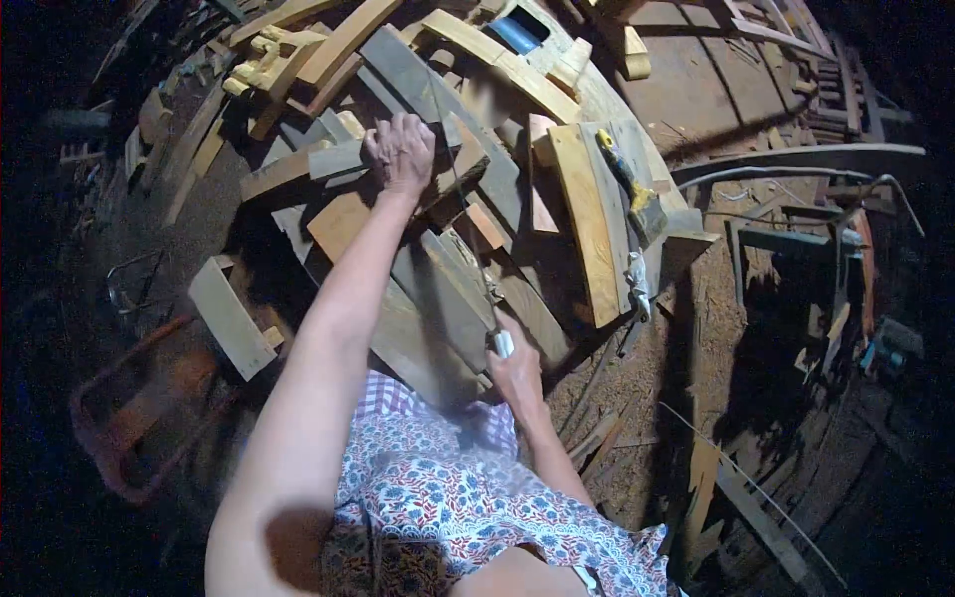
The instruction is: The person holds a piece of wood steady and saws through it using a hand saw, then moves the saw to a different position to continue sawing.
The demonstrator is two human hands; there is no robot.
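My left hand [401,149] is closed over a greyish wooden board [343,159], which lies crosswise on a heap of timber. Low in the middle, near my body, my right hand [517,370] wraps round the pale handle [503,344] of what looks like a handsaw. Its long thin blade [460,189] is seen nearly edge-on, stretching away from me past the board's right end, just right of my left hand. Whether the teeth touch the wood I cannot make out. A small orange-brown block [484,226] sits beside the blade.
Right of the blade, a tool with a yellow-and-black handle [614,159] and wide metal head lies on planks. A crumpled whitish item [638,279] hangs near it. Curved wooden pieces [502,65] lie at the back. A metal frame [786,239] stands right, a reddish frame [109,453] left. Sawdust covers the ground.
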